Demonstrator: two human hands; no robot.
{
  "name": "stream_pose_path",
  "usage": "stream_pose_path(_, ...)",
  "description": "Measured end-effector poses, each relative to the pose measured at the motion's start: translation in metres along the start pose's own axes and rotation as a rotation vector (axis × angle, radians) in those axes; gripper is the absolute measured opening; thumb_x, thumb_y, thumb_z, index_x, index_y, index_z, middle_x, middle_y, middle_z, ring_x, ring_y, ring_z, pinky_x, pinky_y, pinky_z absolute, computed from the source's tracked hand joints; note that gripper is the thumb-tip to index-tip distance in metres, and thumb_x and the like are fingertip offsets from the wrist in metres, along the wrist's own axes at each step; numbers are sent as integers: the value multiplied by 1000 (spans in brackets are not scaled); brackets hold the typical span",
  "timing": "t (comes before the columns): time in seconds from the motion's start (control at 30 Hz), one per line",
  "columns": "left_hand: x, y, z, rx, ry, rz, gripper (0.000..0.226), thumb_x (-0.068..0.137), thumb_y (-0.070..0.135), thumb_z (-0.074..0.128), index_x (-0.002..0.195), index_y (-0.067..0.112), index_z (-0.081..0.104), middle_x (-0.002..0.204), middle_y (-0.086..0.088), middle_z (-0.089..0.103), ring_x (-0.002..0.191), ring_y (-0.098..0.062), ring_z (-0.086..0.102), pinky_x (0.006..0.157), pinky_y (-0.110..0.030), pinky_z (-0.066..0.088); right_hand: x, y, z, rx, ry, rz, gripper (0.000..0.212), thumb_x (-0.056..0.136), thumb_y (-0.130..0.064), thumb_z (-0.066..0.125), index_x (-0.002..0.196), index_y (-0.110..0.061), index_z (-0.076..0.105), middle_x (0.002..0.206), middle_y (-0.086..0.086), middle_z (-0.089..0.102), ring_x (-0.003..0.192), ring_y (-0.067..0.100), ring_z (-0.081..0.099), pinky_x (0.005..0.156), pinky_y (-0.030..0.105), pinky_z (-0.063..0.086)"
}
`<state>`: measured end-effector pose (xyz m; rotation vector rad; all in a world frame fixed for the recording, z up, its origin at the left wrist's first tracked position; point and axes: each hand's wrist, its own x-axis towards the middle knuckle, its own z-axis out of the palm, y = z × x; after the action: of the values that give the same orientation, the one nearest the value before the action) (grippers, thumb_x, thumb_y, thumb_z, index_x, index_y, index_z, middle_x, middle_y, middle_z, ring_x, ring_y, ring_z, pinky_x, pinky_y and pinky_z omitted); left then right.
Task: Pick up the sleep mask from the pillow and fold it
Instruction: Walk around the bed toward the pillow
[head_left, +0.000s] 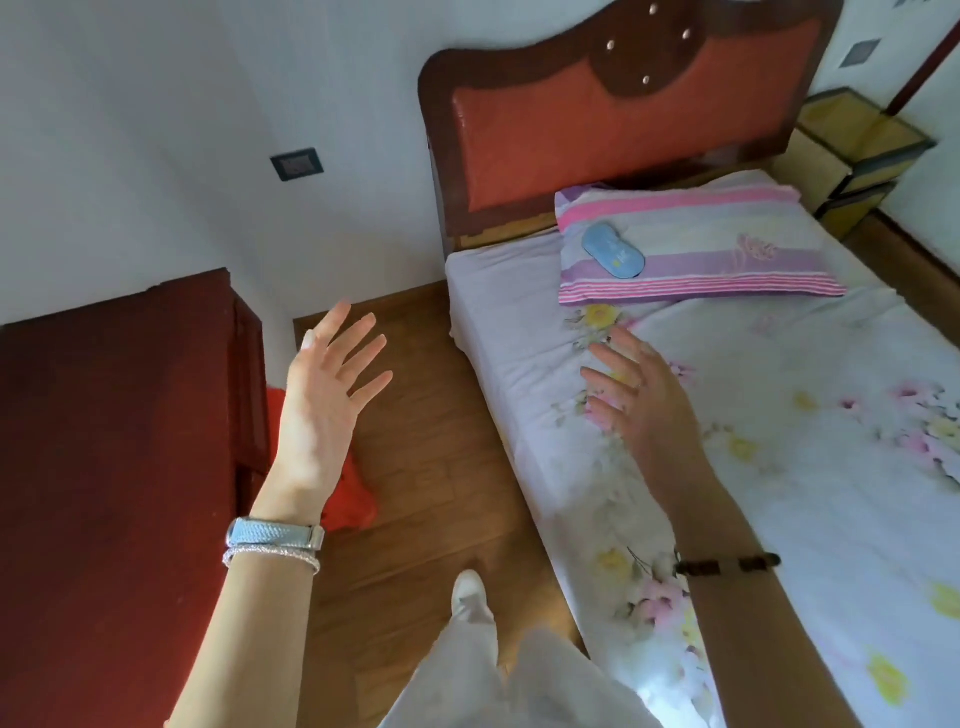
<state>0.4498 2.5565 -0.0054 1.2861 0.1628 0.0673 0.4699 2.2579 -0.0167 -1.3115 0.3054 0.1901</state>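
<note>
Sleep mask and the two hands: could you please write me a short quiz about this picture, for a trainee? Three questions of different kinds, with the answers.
1. True or false: the sleep mask lies on the striped pillow.
2. Which hand is over the flowered sheet? A) left hand B) right hand C) both
3. Fill in: both hands are open and hold ____.

Key
1. True. It lies near the pillow's left end.
2. B. The right hand is over the sheet; the left hand is over the wooden floor beside the bed.
3. Nothing. The fingers are spread and the mask is not yet touched.
</note>
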Motion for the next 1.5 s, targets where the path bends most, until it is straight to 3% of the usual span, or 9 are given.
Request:
stream_pose_path(0.1,37,7,-10,1,-11,-12,61,94,51,35,147,21,41,147,-7,52,133,-24,53,111,-57,37,31,-4,18,20,27,-27,32,107,-29,32,121,-33,60,133,0,63,118,19,64,103,40,47)
stream_pose_path(0.3,97,7,-18,9,-28,-41,64,93,50,32,150,19,36,150,-9,48,134,-25,51,112,-57,36,88,-15,39,17,71,-12,33,105,-37,35,108,-40,67,127,-5,68,114,19,67,102,43,47)
stream_pose_path(0.53,193,0,-5,34,-53,-84,63,94,49,30,150,19,36,150,-10,47,134,-25,50,112,-57,36,168,-27,42,1,136,-36,31,106,-33,35,121,-38,62,129,-3,67,116,19,66,106,47,46)
stream_pose_path(0.63,242,-3,6,26,-74,-86,60,97,47,27,150,19,35,150,-10,48,134,-24,51,112,-58,35,204,-39,43,-9,171,-45,30,104,-38,36,117,-42,63,129,-2,67,115,19,66,105,47,47)
stream_pose_path(1.07,414,-18,98,3,-251,-204,50,98,47,27,141,28,44,147,-6,51,132,-18,53,112,-50,37,326,-88,1,85,361,-20,31,104,-38,37,124,-34,60,110,-15,73,112,19,66,107,48,44)
stream_pose_path(1.27,483,-40,148,80,-372,-271,45,99,46,29,136,31,49,145,-5,52,133,-22,52,113,-54,35,357,-89,-28,127,498,0,30,102,-37,42,124,-35,63,124,-4,69,113,19,67,107,50,45)
stream_pose_path(1.37,521,-57,181,156,-434,-337,48,92,52,36,134,33,50,143,-2,55,129,-19,55,111,-51,40,374,-86,-38,130,571,12,34,101,-41,43,128,-34,61,128,-5,68,114,17,67,106,47,47)
stream_pose_path(1.5,572,-90,221,224,-542,-396,45,101,46,30,139,31,49,140,0,57,124,-13,59,105,-45,45,402,-83,-46,169,667,32,31,100,-44,43,123,-37,63,127,-6,69,112,14,68,101,42,50)
